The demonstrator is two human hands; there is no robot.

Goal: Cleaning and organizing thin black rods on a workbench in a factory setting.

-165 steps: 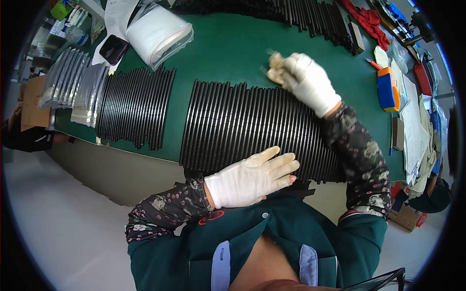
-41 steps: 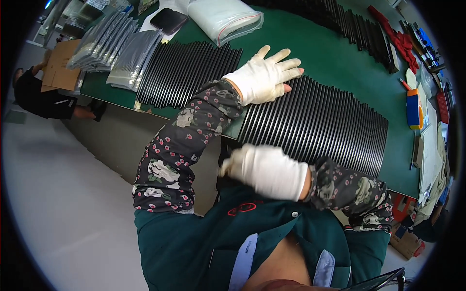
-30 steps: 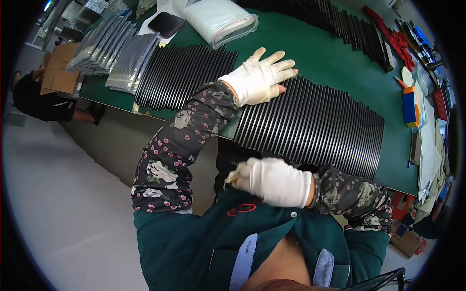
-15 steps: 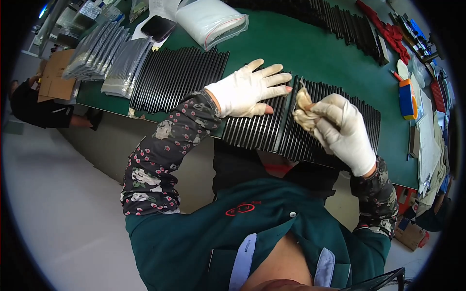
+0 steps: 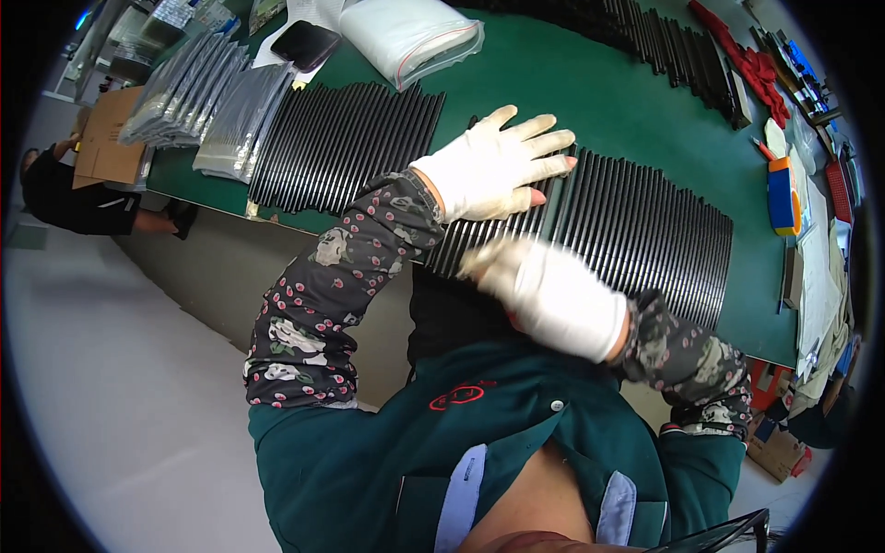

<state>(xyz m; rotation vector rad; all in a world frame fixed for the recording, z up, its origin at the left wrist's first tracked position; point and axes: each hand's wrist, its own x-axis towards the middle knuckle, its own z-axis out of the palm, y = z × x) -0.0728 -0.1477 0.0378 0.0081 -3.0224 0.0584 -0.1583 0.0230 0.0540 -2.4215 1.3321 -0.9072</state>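
Note:
My left hand (image 5: 498, 173), in a white glove with some bare fingertips, lies spread on a row of thin black rods (image 5: 493, 238). Toward the near edge of the same row is my right hand (image 5: 558, 297), also gloved and smeared by motion. Its fingers are pinched on a beige cloth (image 5: 474, 264), of which only a blurred bit shows. Right of a narrow gap lies a wider row of black rods (image 5: 654, 226), side by side. Another such row (image 5: 343, 138) is left of my left hand, partly hidden by my sleeve.
Bagged packs (image 5: 241, 124) are stacked on the green table (image 5: 544, 69) at left, near a dark phone (image 5: 305, 44) and a plastic-wrapped white bundle (image 5: 406, 37). More black rods (image 5: 668, 46) and a red cloth (image 5: 742, 60) lie far right. Another person (image 5: 78, 194) is at far left.
My right hand, with the cloth, has swept left and toward me, from the right row to the near ends of the middle rods. My left hand stays spread on the rods.

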